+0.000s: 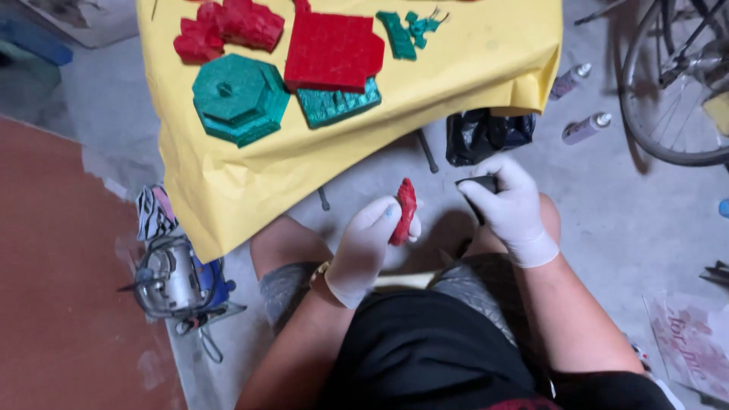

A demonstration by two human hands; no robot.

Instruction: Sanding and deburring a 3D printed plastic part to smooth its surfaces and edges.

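Seated person, head view, both hands in white gloves. Left hand (363,249): fingers pressed together around a small red piece (405,210), pinching it upright just below frame centre, above the knees. Right hand (507,206), at 3 o'clock of the piece and close beside it: closed around a dark tool (477,184) whose tip points toward the piece; tool and piece appear apart. At 12 o'clock: a yellow sheet (228,190) draped over a raised surface, bearing a green octagonal block (238,99), a red flat block (334,52), a green ridged slab (334,105) touching its lower edge, red lumps (228,29) and small green fragments (410,30). At 9 o'clock, on the floor: a power tool with cord (176,282). At 1 o'clock: a black bag (486,133); at 2 o'clock, two small bottles (585,127) and a bicycle wheel (668,83). Risks, as judged: the piece is narrow and held only at its lower part, so pressure from the tool could twist it loose onto the floor; a slip of the tip could tear the glove of the holding fingers.
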